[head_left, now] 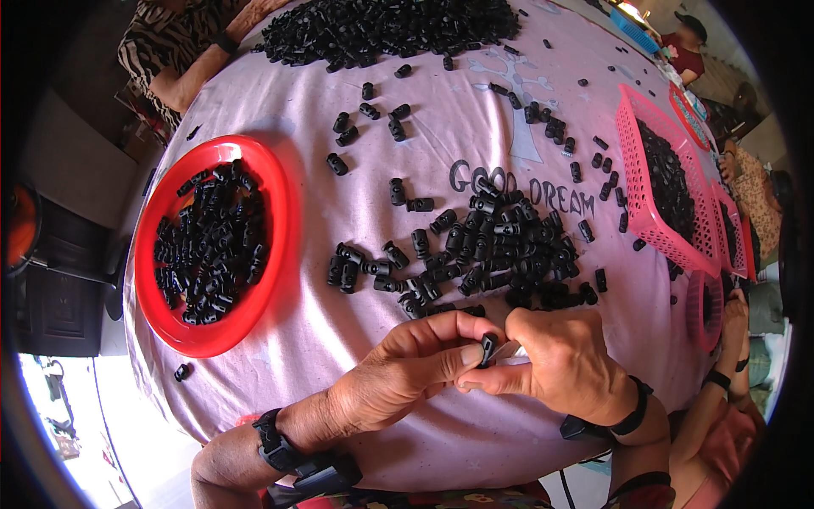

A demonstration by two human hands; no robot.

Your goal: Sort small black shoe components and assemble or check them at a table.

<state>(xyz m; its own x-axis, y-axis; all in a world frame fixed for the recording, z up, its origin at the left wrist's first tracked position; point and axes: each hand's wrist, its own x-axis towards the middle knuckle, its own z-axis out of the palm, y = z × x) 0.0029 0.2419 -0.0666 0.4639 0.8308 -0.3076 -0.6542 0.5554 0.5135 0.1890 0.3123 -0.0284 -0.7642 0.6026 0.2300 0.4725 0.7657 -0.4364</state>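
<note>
Low in the frame's centre, the left hand and right hand are together pinching a small black toggle, its long axis standing near upright, below dark lettering printed mid-frame on the pink cloth.

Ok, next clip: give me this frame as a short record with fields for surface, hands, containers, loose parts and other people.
surface: table under a pale pink cloth
left hand: pinches a small black part at the fingertips
right hand: meets the left at the same part, with a thin pale piece
containers: red bowl of black parts on the left; pink basket of them on the right
loose parts: pile just beyond the hands; bigger heap at the far edge
other people: arm at the far left; more on the right
</note>
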